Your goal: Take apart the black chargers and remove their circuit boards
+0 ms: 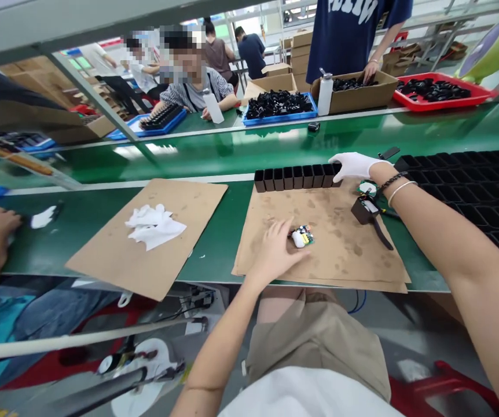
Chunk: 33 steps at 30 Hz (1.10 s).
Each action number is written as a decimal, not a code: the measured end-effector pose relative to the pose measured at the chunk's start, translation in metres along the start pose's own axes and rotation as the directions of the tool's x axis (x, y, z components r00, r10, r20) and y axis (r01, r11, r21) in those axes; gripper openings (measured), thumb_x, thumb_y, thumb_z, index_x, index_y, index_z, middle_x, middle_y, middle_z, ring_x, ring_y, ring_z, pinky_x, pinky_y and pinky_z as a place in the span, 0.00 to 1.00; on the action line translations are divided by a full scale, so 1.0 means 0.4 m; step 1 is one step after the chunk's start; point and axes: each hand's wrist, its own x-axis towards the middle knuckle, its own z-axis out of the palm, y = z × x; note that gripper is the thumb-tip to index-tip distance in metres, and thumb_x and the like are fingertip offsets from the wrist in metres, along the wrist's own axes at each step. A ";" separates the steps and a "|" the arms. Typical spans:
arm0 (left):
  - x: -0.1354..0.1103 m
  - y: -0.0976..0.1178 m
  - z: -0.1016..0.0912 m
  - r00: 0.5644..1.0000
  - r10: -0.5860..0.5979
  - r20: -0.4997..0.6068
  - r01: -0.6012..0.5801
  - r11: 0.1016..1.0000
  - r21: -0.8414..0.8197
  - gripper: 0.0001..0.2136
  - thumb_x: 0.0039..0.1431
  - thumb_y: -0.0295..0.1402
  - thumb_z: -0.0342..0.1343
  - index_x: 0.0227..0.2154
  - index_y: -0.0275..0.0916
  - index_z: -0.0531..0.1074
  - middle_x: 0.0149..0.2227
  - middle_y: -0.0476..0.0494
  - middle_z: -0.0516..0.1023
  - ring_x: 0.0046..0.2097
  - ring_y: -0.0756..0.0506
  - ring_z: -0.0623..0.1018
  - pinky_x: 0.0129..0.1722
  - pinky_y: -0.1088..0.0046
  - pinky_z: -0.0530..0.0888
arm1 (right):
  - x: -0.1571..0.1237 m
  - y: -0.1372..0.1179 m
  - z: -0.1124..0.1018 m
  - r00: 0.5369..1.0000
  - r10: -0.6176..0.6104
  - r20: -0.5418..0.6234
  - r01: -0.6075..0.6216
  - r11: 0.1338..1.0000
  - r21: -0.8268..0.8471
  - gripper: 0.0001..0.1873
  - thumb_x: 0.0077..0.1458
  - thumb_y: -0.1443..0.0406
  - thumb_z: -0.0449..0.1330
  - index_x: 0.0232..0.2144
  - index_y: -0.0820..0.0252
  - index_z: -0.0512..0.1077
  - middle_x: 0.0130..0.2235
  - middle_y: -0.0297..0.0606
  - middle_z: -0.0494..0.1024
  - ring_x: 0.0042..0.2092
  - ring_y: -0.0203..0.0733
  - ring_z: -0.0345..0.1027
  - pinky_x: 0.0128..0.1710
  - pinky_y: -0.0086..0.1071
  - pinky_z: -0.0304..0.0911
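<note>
Currently, our left hand point(275, 248) beside circuit board point(304, 236), fingers spread, our right hand point(355, 166) at black housings point(293, 179), grip indeterminate, shirt lettering point(352, 8) illegible

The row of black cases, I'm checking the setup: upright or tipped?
Upright: the black cases stand side by side, dark open tops facing up.

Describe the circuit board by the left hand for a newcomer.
On the green bench, find the cardboard bordered by a row of black cases. The circuit board lies there beside the left hand. Yellow parts distinguish it from the green board near the gloved right hand.
</note>
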 end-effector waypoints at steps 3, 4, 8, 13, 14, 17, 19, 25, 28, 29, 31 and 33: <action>0.018 0.011 0.028 0.998 -0.023 -0.056 0.025 0.999 0.048 0.28 0.54 0.34 0.71 0.57 0.39 0.70 0.59 0.35 0.78 0.65 0.33 0.73 0.69 0.46 0.62 | -0.033 -0.027 -0.031 0.999 0.001 -0.042 -0.004 0.998 -0.059 0.22 0.67 0.55 0.58 0.47 0.70 0.78 0.46 0.40 0.81 0.46 0.41 0.79 0.49 0.35 0.74; 0.020 0.009 0.031 0.997 -0.019 -0.071 0.022 0.999 0.047 0.26 0.54 0.32 0.70 0.55 0.40 0.71 0.57 0.37 0.80 0.62 0.34 0.75 0.69 0.47 0.62 | -0.062 -0.044 -0.042 0.998 -0.001 -0.057 -0.004 0.997 -0.079 0.23 0.65 0.56 0.59 0.51 0.71 0.77 0.47 0.43 0.82 0.48 0.44 0.79 0.51 0.36 0.73; 0.008 -0.003 0.014 0.987 0.017 -0.158 -0.022 0.999 -0.029 0.25 0.53 0.32 0.72 0.52 0.41 0.71 0.54 0.41 0.82 0.57 0.38 0.79 0.68 0.49 0.64 | -0.221 -0.136 -0.037 0.993 -0.115 0.017 0.116 0.987 -0.107 0.33 0.57 0.64 0.63 0.64 0.66 0.69 0.55 0.48 0.81 0.56 0.56 0.77 0.55 0.41 0.70; -0.034 0.031 -0.055 0.975 0.105 -0.196 -0.107 0.994 0.000 0.26 0.54 0.33 0.70 0.54 0.43 0.68 0.53 0.44 0.83 0.56 0.39 0.81 0.72 0.47 0.59 | -0.394 -0.239 0.041 0.954 -0.249 0.164 0.279 0.942 -0.189 0.41 0.49 0.70 0.69 0.66 0.60 0.67 0.57 0.55 0.78 0.55 0.64 0.76 0.50 0.51 0.76; -0.041 0.042 -0.073 0.974 0.132 -0.184 -0.130 0.991 0.026 0.26 0.54 0.33 0.69 0.54 0.43 0.67 0.53 0.44 0.83 0.56 0.40 0.81 0.72 0.47 0.57 | -0.416 -0.255 0.045 0.945 -0.300 0.132 0.323 0.920 -0.221 0.40 0.51 0.69 0.69 0.66 0.60 0.66 0.60 0.58 0.74 0.59 0.66 0.73 0.52 0.53 0.74; -0.046 0.082 -0.127 0.966 0.231 -0.113 -0.221 0.970 0.098 0.24 0.55 0.31 0.67 0.52 0.43 0.64 0.51 0.45 0.82 0.55 0.41 0.81 0.72 0.48 0.58 | -0.454 -0.296 0.029 0.883 -0.465 0.060 0.462 0.843 -0.277 0.30 0.56 0.71 0.64 0.61 0.55 0.70 0.66 0.59 0.66 0.62 0.66 0.69 0.52 0.51 0.73; -0.037 0.112 -0.160 0.948 0.319 -0.018 -0.311 0.933 0.179 0.22 0.56 0.31 0.65 0.50 0.42 0.64 0.49 0.44 0.83 0.54 0.41 0.82 0.72 0.48 0.59 | -0.465 -0.317 0.015 0.853 -0.515 0.091 0.519 0.812 -0.268 0.23 0.60 0.70 0.60 0.57 0.53 0.72 0.64 0.55 0.69 0.54 0.60 0.75 0.44 0.45 0.74; 0.014 0.216 -0.215 0.803 0.469 0.366 -0.592 0.695 0.408 0.15 0.59 0.30 0.58 0.49 0.37 0.67 0.38 0.44 0.82 0.45 0.39 0.83 0.71 0.42 0.57 | -0.487 -0.319 0.027 0.884 -0.466 -0.046 0.463 0.884 -0.062 0.15 0.66 0.67 0.57 0.52 0.55 0.77 0.50 0.47 0.80 0.43 0.50 0.78 0.33 0.36 0.70; 0.046 0.249 -0.229 0.740 0.520 0.425 -0.657 0.693 0.297 0.19 0.59 0.34 0.61 0.52 0.38 0.68 0.32 0.48 0.81 0.43 0.38 0.83 0.69 0.39 0.59 | -0.505 -0.296 0.039 0.951 -0.302 -0.060 0.300 0.864 0.405 0.11 0.63 0.66 0.61 0.48 0.55 0.78 0.46 0.41 0.82 0.44 0.46 0.79 0.42 0.38 0.74; 0.060 0.254 -0.234 0.719 0.559 0.413 -0.672 0.710 0.209 0.22 0.58 0.37 0.64 0.54 0.40 0.68 0.33 0.48 0.81 0.45 0.37 0.84 0.68 0.40 0.61 | -0.514 -0.288 0.043 0.970 -0.244 -0.025 0.211 0.780 0.590 0.11 0.61 0.64 0.65 0.46 0.55 0.78 0.44 0.39 0.83 0.43 0.44 0.79 0.44 0.37 0.75; 0.094 0.251 -0.239 0.697 0.643 0.317 -0.677 0.736 -0.005 0.29 0.54 0.45 0.69 0.57 0.45 0.69 0.41 0.47 0.82 0.51 0.36 0.83 0.66 0.48 0.68 | -0.536 -0.269 0.055 0.987 -0.148 0.068 0.016 0.505 0.863 0.16 0.55 0.58 0.71 0.45 0.54 0.76 0.40 0.36 0.83 0.40 0.43 0.79 0.41 0.36 0.76; 0.126 0.231 -0.230 0.727 0.665 0.169 -0.638 0.746 -0.191 0.32 0.53 0.48 0.70 0.60 0.51 0.68 0.53 0.48 0.80 0.58 0.37 0.80 0.64 0.57 0.73 | -0.565 -0.248 0.073 0.990 -0.076 0.120 -0.102 0.208 0.973 0.24 0.51 0.51 0.72 0.46 0.52 0.73 0.40 0.36 0.83 0.39 0.45 0.80 0.38 0.38 0.76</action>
